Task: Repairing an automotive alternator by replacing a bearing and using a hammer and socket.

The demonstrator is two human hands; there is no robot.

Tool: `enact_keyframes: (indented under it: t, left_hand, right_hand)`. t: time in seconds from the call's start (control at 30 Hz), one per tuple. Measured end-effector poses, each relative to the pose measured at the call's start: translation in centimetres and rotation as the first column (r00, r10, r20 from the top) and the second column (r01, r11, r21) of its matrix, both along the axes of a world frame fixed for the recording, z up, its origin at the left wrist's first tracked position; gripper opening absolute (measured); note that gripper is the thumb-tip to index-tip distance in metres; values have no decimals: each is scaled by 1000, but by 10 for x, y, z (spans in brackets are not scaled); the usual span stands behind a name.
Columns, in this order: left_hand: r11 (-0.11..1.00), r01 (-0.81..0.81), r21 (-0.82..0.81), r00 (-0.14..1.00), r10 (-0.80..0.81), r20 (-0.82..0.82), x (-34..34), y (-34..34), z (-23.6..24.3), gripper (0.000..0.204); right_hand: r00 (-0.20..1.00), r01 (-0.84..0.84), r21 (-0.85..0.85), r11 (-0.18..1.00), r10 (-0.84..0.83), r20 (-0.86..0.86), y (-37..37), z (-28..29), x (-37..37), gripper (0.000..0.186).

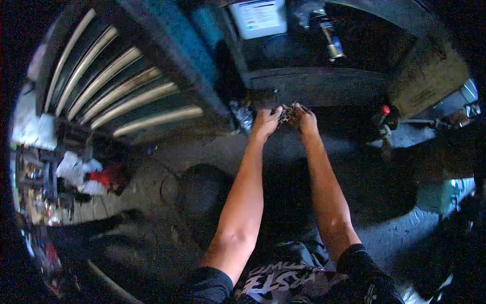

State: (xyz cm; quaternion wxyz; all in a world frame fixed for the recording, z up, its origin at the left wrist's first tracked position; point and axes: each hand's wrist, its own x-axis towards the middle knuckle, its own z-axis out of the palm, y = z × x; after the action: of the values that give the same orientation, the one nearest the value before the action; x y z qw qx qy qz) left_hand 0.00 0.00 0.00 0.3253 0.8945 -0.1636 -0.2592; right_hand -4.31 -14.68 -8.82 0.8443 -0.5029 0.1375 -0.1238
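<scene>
My left hand (266,123) and my right hand (307,121) are held out near the middle of the view, both closed around a dark, jumbled cluster of small pieces (287,114), which look metallic but are too small to make out. My thumbs lie on top of the cluster. Just left of my left hand is a crumpled silvery item (242,115). Beyond both hands stands a dark panel (319,87) below a recessed dark shelf.
A slatted machine (121,83) fills the upper left. A white container (257,17) and a spray can (331,40) lie above. At right are a cardboard box (428,86) and red-topped object (386,110). Cloths (76,169) and clutter sit at left.
</scene>
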Motion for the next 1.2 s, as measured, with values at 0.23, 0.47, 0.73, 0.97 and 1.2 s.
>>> enact_keyframes:
  t: [0.23,0.47,0.73,0.97,1.2]
  left_hand:
    - [899,-351,-263,922,283,-263,-35,-41,11,71]
    - [894,-254,-368,942,143,-302,-35,18,102,40]
    - [901,-193,-390,851,-44,-523,-102,61,300,48]
    - [876,-177,-449,890,-52,-453,-159,100,451,45]
    - [931,-104,-349,992,70,-109,-167,138,567,41]
  right_hand:
    - [977,208,393,896,-170,-129,-27,61,-39,24]
    - [965,201,277,939,-141,-223,12,165,-51,25]
    - [942,2,-148,989,-51,-331,37,311,-134,24]
    - [957,-86,-580,810,-94,-273,85,515,-213,44]
    - [894,-446,-727,522,235,-380,107,634,-200,47]
